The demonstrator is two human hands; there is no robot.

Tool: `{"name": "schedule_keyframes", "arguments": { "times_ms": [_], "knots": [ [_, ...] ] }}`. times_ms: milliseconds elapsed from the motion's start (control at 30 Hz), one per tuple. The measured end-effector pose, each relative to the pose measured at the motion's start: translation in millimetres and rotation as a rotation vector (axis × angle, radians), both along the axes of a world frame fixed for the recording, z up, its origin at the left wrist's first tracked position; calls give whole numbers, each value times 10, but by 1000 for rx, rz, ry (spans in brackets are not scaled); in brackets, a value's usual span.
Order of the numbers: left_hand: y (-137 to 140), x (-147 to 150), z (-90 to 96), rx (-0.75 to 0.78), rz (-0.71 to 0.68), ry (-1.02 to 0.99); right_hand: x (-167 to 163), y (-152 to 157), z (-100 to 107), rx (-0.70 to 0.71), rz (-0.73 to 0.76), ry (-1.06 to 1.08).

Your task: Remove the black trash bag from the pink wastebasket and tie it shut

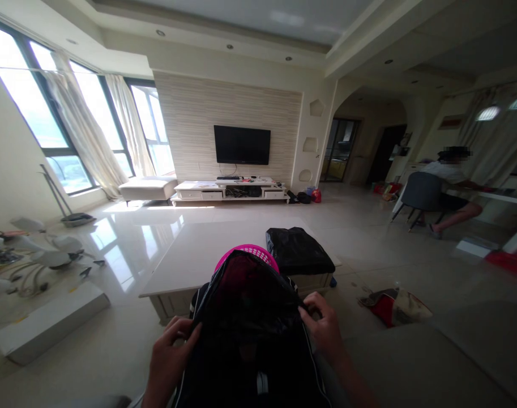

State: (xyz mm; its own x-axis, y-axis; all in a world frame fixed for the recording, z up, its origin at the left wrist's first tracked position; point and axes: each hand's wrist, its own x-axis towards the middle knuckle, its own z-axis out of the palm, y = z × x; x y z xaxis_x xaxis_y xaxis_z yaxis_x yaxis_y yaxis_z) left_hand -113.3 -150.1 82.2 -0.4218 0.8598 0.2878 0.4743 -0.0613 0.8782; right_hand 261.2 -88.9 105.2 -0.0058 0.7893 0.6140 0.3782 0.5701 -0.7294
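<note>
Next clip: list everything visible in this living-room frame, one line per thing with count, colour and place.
Dark fabric garment: one, black with red inside, held up in front of the camera.
Plastic mesh basket: one, pink, behind the garment on the table.
Low coffee table: one, white, centre floor.
Folded black bundle: one, on the table's right end.
Flat-screen television: one, black, on the far wall.
TV cabinet: one, white, under the television.
Red-and-cream cloth: one, on the floor at right.
Seated person: one, at a table far right.
Left hand: grips the garment's left edge.
Right hand: grips its right edge.
</note>
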Motion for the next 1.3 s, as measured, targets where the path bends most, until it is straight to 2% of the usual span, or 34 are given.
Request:
{"name": "schedule_keyframes", "arguments": {
  "times_ms": [167,233,367,500,700,900,1067,1167,1300],
  "knots": [
    [-156,-57,26,-32,16,124,110,-88,-43,-138,-7,32],
    [-217,-40,5,-31,-18,200,142,-137,-92,-178,19,16],
    [-341,55,-89,-36,-154,373,185,-250,-209,-181,26,-63],
    [-396,155,-128,-79,-139,418,244,-288,-310,-216,-30,-125],
    [-232,253,-147,-75,-72,318,310,-203,-353,-223,-104,-137],
    [11,390,-261,-166,-8,203,273,-229,-298,-231,-97,-93],
    [95,430,-215,-277,-22,181,336,-231,-286,-225,-55,-126],
    [65,424,-117,-179,-48,151,378,-215,-271,-221,-2,-144],
    [-31,403,17,-36,-52,80,376,-221,-200,-167,-3,-120]
  ]
}}
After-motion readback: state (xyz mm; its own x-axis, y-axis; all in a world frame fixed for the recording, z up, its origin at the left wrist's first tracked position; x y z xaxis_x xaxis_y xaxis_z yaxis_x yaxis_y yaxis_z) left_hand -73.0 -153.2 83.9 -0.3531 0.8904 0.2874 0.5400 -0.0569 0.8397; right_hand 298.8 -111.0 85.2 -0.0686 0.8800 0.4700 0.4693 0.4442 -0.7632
